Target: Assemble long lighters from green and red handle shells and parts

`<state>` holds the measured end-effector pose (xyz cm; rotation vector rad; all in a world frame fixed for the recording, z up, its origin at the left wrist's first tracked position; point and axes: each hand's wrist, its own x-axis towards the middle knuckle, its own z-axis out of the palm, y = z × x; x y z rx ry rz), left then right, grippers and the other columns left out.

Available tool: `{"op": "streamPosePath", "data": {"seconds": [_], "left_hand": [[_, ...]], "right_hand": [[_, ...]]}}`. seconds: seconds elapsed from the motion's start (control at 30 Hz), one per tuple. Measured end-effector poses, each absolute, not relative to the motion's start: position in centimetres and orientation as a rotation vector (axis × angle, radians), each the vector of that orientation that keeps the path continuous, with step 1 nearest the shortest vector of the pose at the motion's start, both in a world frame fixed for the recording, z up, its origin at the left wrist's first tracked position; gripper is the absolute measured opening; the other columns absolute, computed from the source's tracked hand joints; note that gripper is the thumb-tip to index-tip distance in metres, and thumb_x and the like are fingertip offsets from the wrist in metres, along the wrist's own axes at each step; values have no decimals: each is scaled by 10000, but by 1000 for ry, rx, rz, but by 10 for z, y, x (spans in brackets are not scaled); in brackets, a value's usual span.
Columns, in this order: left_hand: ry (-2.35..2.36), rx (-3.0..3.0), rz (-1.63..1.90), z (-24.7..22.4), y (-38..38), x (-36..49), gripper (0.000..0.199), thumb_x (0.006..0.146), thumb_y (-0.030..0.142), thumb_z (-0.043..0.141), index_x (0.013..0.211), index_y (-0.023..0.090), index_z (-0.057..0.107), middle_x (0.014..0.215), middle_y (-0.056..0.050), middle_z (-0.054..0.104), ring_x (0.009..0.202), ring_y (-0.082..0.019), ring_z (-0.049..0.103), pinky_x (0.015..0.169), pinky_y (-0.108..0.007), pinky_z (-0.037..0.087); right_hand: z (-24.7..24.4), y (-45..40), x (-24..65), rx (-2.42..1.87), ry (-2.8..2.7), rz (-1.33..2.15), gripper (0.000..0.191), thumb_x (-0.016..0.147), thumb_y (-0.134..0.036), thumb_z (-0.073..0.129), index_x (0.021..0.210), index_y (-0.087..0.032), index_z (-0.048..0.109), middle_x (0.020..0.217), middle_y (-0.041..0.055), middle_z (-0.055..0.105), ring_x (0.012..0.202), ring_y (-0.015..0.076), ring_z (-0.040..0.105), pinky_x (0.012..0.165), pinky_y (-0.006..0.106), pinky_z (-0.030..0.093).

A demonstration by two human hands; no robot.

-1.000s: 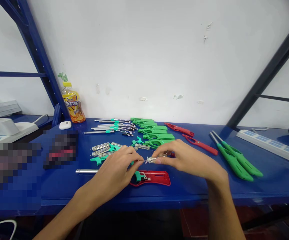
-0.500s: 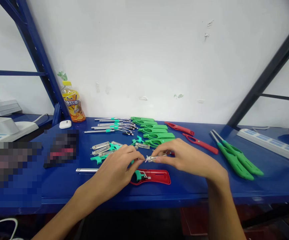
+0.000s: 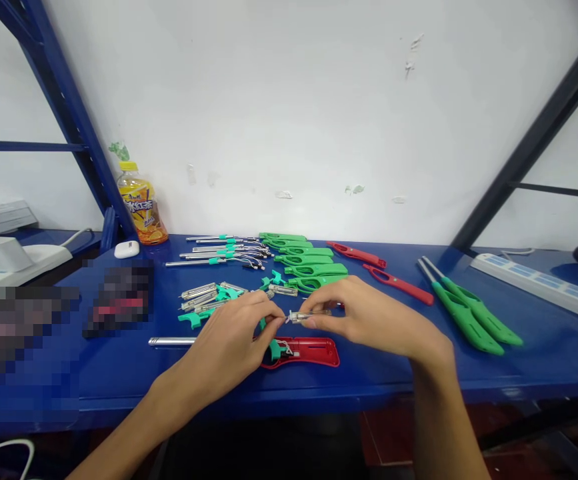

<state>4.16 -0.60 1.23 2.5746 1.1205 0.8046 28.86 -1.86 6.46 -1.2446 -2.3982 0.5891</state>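
Between the fingers of my right hand (image 3: 341, 307) is a clear lighter fuel tank (image 3: 299, 317), lying level with its valve end pointing left. My left hand (image 3: 249, 327) pinches at the tip of that valve end, where a small whitish piece shows; its exact shape is too small to tell. Just below my hands lies an open red lighter handle half (image 3: 313, 351) with a green trigger (image 3: 275, 351) and white wires in it. Its metal tube (image 3: 171, 341) sticks out to the left, partly hidden by my left hand.
Behind my hands lie more fuel tanks (image 3: 197, 291), green triggers (image 3: 190, 321), metal lighter tubes (image 3: 196, 262) with wires and green handle halves (image 3: 313, 269). Red handle halves (image 3: 401, 285) and two green lighters (image 3: 469, 313) are to the right. A drink bottle (image 3: 141, 203) stands back left.
The view has shifted slightly, so everything sits a little further left. The fuel tank stays in my right hand, and my left fingers remain at its valve end.
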Motion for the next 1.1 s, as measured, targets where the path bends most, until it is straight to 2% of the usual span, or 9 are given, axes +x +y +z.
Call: {"op": "streamPosePath", "data": {"seconds": [0.13,0.23,0.33,0.47,0.7,0.9,1.1], "left_hand": [[1101,2585,798,14,-7,42,208,1075,168,588,960,222,752,892,-9,683,819,-206,619,737,-331,407],[1061,2612,787,16,-9,42,223,1083,159,570,957,211,746,906,-16,679,840,-209,618,744,-333,404],[1007,2631,776,17,-12,40,223,1087,156,567,960,207,744,904,-17,675,831,-205,610,744,-331,402],[1014,2639,798,18,-13,40,214,1092,160,564,987,212,743,914,-19,675,848,-210,611,744,-331,402],[1001,2696,803,15,-13,40,237,1101,142,523,987,199,724,924,-25,671,850,-208,619,736,-329,416],[1023,2613,818,14,-9,37,176,1114,237,560,1056,239,726,956,-10,707,889,-217,646,778,-339,440],[1060,2584,812,14,-7,37,157,1100,249,591,977,236,687,939,4,717,886,-219,645,779,-342,436]], "right_hand": [[66,-19,287,-1234,-2415,582,180,1045,-335,700,1064,-259,862,964,6,844,813,191,734,699,315,495],[66,-20,287,-1227,-2418,577,182,1045,-333,697,1068,-270,866,997,11,848,864,205,743,744,323,505],[66,-21,287,-1224,-2429,566,168,1047,-310,695,1066,-285,860,1019,-2,847,908,207,746,787,327,503],[65,-24,286,-1250,-2433,520,149,1044,-300,702,1067,-291,848,977,-15,841,868,197,741,759,322,487],[63,-26,284,-1281,-2435,420,159,1051,-355,702,1073,-288,845,1057,25,843,981,256,746,801,348,488],[69,-25,289,-1262,-2407,547,150,1067,-326,686,1059,-279,828,935,-18,833,825,191,736,734,313,488],[69,-25,289,-1291,-2386,579,125,1045,-326,716,1029,-266,825,945,-22,829,838,182,740,734,310,498]]}}
